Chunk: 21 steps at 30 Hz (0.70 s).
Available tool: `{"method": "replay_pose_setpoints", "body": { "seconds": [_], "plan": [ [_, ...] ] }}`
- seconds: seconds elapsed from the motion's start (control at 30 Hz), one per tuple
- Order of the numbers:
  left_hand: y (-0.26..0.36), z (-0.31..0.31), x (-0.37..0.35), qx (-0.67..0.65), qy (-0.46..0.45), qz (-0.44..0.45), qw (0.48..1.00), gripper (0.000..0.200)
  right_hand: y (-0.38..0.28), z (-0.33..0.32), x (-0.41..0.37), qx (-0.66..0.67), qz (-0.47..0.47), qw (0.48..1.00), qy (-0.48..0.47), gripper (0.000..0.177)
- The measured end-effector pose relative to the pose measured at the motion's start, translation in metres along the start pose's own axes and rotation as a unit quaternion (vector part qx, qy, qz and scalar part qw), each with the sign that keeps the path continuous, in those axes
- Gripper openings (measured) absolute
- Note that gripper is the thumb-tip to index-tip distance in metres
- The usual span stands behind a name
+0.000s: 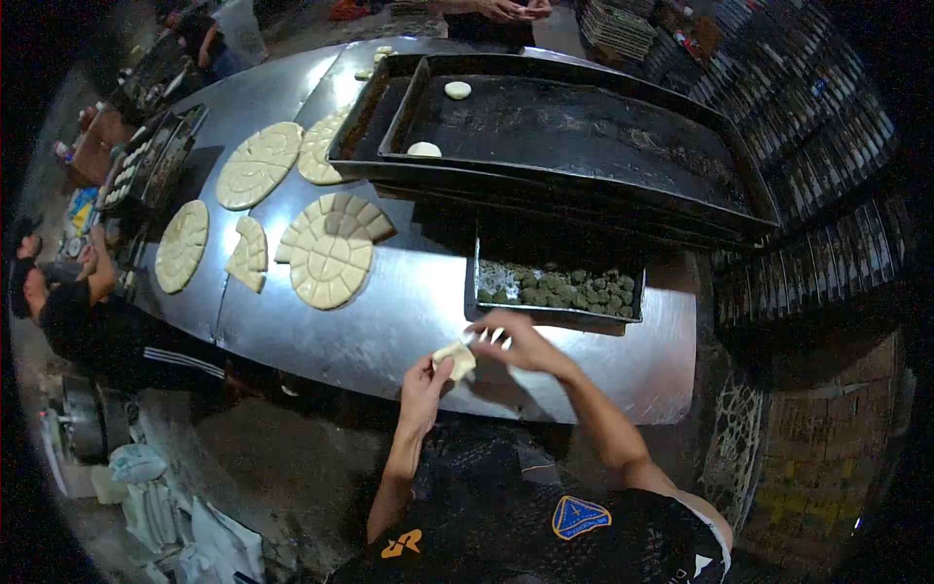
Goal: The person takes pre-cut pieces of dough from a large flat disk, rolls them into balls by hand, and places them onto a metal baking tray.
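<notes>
My left hand [422,391] holds a flattened piece of pale dough [453,359] between thumb and fingers, low over the near side of the metal table. To its right is my right hand [526,345], its bent fingers apart and pointing at the dough, with bright gaps showing between them. Beyond that hand stands a small metal tray [477,263] with many dark greenish balls [574,291] of filling in it. Cut rounds of dough [331,258] lie to the left on the table, sliced into wedges and blocks.
Large black baking trays [584,173] sit stacked at the back, with two pale dough rounds [457,91] in the top one. A person [97,321] works at the left; another person's hands [511,10] show across the table [389,350]. Racks [817,248] fill the right.
</notes>
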<state>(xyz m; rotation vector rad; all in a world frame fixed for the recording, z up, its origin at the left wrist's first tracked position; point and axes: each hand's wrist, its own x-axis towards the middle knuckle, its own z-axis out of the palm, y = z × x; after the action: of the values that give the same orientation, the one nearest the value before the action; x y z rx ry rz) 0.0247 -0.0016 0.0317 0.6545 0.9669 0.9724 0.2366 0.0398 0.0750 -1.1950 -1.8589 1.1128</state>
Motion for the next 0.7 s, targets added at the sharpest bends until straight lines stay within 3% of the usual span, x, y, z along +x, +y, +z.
{"method": "replay_pose_setpoints", "body": {
  "seconds": [0.07,0.13,0.17,0.23,0.33,0.4,0.47,0.53,0.6,0.7],
  "plan": [
    [0.011,-0.006,-0.002,0.011,0.011,-0.002,1.0,0.033,0.04,-0.044,0.021,-0.266,0.019,0.963,0.034,0.027],
    [0.021,-0.009,0.0,0.03,0.017,0.029,0.999,0.032,0.059,-0.059,0.024,-0.379,0.165,0.896,0.161,0.027],
    [0.03,0.001,0.0,0.025,0.033,0.056,0.998,0.033,0.068,-0.062,0.026,-0.381,0.161,0.896,0.16,0.027],
    [0.027,-0.01,0.014,0.027,0.035,0.047,0.998,0.035,0.087,-0.064,0.035,-0.397,0.241,0.879,0.11,0.033],
    [0.038,-0.014,0.029,0.026,0.037,0.018,0.999,0.038,0.099,-0.058,0.04,-0.428,0.242,0.86,0.137,0.037],
    [0.045,-0.014,0.038,0.022,0.037,0.002,0.999,0.04,0.082,-0.056,0.043,-0.424,0.231,0.862,0.156,0.036],
    [0.047,-0.014,0.052,0.01,0.028,-0.02,0.999,0.043,0.029,-0.051,0.05,-0.262,0.176,0.935,0.159,0.035],
    [0.051,-0.013,0.065,0.0,0.03,-0.029,0.999,0.042,0.006,-0.025,0.053,-0.219,0.047,0.961,0.163,0.034],
    [0.055,-0.01,0.074,-0.004,-0.028,-0.048,0.998,0.04,-0.024,0.004,0.057,-0.244,-0.026,0.957,0.154,0.029],
    [0.061,-0.009,0.08,0.003,-0.028,-0.029,0.999,0.037,-0.02,0.035,0.062,-0.285,-0.019,0.947,0.148,0.031]
  ]
}}
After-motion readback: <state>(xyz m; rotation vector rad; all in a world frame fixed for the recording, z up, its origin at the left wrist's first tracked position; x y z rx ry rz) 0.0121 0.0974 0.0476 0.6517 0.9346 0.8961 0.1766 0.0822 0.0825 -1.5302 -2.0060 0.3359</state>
